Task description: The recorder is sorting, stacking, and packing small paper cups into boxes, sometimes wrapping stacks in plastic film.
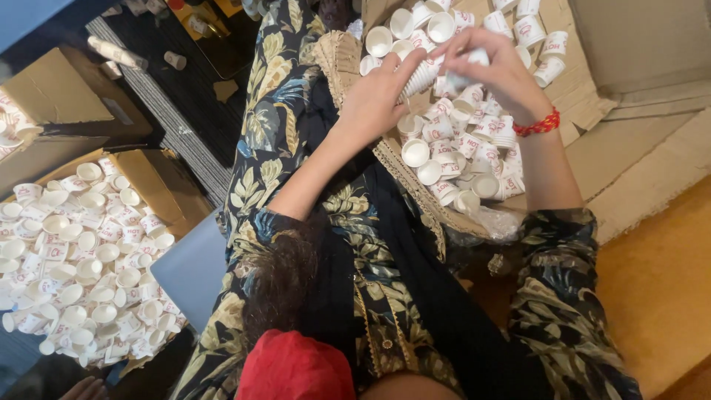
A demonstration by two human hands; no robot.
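Left hand (374, 100) grips a nested stack of paper cups (424, 74); right hand (495, 70) pinches one cup (468, 61) at its end, over the cardboard box (592, 89). Light, thin-walled, crush easily; hold by the rims, gently.

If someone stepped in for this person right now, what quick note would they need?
Left hand: grips a short stack of nested paper cups.
Right hand: pinches a single cup at the stack's end.
Loose white cups with red print fill the cardboard box ahead; a second box at left holds many more.
Done: a few cups nested. Left: both piles remain loose.
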